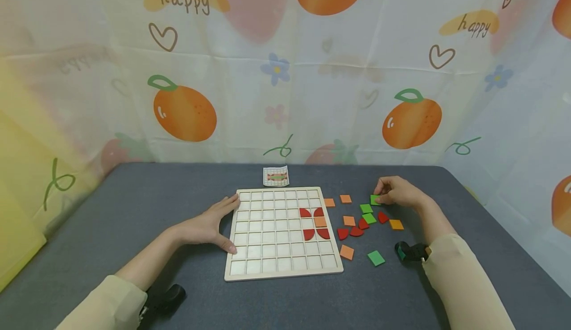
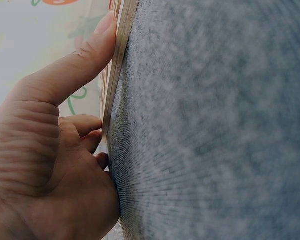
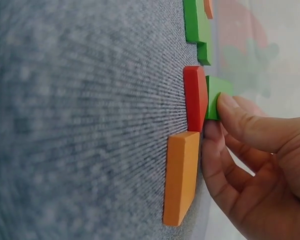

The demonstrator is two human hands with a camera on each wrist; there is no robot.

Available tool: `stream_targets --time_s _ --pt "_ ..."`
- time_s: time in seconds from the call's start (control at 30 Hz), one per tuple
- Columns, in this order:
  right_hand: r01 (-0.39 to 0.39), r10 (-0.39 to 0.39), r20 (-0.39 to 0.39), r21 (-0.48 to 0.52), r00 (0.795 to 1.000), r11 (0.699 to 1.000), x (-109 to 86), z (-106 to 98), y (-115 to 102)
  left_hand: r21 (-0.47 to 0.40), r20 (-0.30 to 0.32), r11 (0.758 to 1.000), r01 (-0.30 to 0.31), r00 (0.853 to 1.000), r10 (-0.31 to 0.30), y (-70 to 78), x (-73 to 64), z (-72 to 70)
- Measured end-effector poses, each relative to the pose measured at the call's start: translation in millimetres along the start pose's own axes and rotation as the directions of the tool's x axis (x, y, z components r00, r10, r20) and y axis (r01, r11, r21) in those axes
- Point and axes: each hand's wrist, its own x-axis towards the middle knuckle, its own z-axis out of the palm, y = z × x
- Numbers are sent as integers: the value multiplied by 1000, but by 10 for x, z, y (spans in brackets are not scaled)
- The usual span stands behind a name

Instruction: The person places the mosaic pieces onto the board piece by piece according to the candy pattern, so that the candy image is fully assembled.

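Observation:
My right hand [image 1: 397, 190] pinches a green square tile [image 3: 214, 97] between thumb and fingers, at the far end of the loose tiles. My left hand [image 1: 208, 226] is spread along the left edge of a wooden grid board [image 1: 283, 275], its thumb and fingertips touching the rim. In the left wrist view the thumb [image 2: 106, 37] lies on the board's edge. On the board's right side several red quarter-circle tiles [image 1: 309, 234] sit in cells around an orange square tile [image 1: 320, 222]. Close to the right hand are a red tile [image 3: 194, 97] and a yellow-orange square tile [image 3: 180, 180].
A small pattern card [image 1: 276, 176] lies behind the board. Loose orange [image 1: 346, 252], green [image 1: 376, 258] and red tiles [image 1: 356, 231] are scattered right of the board on the dark grey table [image 1: 285, 305]. A printed curtain [image 1: 276, 112] hangs at the back.

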Motion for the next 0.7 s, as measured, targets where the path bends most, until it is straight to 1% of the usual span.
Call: stream_targets --time_s 0.1,0.2,0.37,0.7 --pt "-6 6 -4 -1 1000 1000 2 3 -18 -1 -1 1000 -4 1000 4 0 -1 -3" --pt "-12 12 8 3 1000 1000 7 6 -56 0 -1 1000 -5 1000 5 2 -1 -4" --pt "-3 3 22 0 1000 1000 29 12 -130 -1 -1 1000 -5 1000 5 3 -1 -3" --pt "39 -41 -26 -62 999 997 130 94 -309 6 -1 1000 -4 1000 4 -12 2 2"
